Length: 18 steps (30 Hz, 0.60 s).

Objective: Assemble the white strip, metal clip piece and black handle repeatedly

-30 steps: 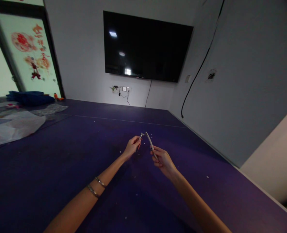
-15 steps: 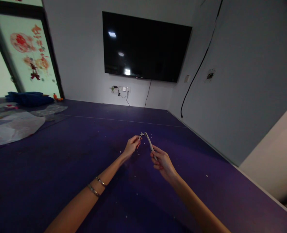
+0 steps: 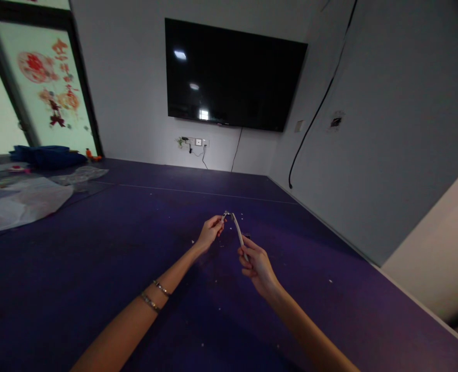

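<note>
My left hand is closed, pinching a small silvery metal piece whose exact kind is too small to make out. In my right hand is a slim, curved, pale brush that looks like a toothbrush, with a dark tip at its upper end. The brush's tip meets or almost meets the metal piece; I cannot tell whether they touch. Both hands are over a dark purple surface, where small white bits lie scattered around them. A small dark object shows just behind my right fingers.
Clear plastic film and white sheets lie at the left, with dark blue cloth behind. A large television hangs on the far wall above sockets. A black cable dangles along the right wall.
My right hand has shifted slightly left and down, and the brush's tip has dipped a little beside the metal piece. My left hand stays almost still.
</note>
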Tool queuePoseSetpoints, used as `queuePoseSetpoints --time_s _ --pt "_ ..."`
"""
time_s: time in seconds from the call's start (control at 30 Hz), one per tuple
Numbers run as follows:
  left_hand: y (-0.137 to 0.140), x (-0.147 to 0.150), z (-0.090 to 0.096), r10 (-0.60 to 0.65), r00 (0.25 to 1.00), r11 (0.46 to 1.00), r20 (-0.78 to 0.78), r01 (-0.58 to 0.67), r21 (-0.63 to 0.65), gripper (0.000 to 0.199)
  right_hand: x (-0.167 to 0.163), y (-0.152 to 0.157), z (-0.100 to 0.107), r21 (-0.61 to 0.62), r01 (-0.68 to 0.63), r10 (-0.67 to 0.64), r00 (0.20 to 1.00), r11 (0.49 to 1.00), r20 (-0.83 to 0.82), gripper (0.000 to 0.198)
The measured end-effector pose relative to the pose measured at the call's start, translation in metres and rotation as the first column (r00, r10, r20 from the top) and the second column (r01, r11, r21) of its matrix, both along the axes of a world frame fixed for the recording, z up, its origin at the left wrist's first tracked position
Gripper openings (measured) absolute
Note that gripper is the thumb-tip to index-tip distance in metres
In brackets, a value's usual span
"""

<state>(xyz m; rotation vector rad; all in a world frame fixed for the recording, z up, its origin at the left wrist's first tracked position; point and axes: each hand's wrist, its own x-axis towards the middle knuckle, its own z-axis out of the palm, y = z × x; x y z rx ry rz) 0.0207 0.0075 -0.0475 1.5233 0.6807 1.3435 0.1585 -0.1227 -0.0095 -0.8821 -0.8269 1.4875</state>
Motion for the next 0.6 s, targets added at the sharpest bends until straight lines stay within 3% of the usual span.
queuePoseSetpoints --time_s 0.6 --pt "-0.003 0.0036 -0.0004 -0.005 1.0 1.0 -0.002 0.005 -0.01 0.023 -0.0089 -0.0052 -0.0032 0.006 0.069 -0.069 0.997 0.998 -0.034 0.038"
